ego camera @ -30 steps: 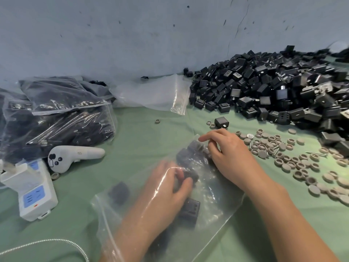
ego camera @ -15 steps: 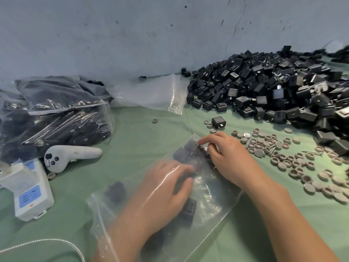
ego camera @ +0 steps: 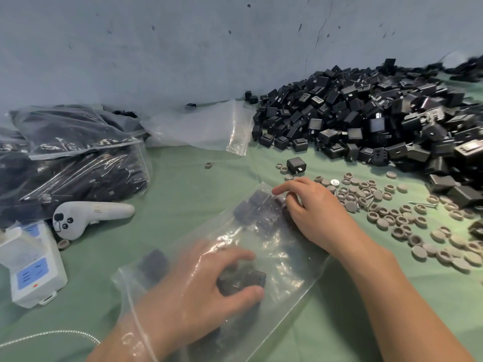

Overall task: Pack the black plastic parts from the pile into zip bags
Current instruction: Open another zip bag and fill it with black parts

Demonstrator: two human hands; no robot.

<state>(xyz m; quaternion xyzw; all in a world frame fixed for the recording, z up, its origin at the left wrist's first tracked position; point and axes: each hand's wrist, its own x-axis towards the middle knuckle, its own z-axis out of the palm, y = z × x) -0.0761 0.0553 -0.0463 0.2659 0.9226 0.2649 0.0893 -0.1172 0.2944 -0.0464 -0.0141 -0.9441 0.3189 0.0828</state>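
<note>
Zip bag (ego camera: 287,270), part-filled, on green cloth (ego camera: 183,205); near edge cut off.
Left hand (ego camera: 198,291), blurred behind the film, grips a black part (ego camera: 243,280); right hand (ego camera: 313,212) rests on the far end, its grip hidden; pile (ego camera: 366,118) beyond.

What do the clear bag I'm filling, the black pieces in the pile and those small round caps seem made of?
Zip bag: thin clear plastic film, glossy; it wrinkles and glares. Black parts: hard moulded plastic, mostly matt, with crisp boxy edges. Round caps: matt grey-beige, probably rubber or plastic; the look leaves that open.
</note>
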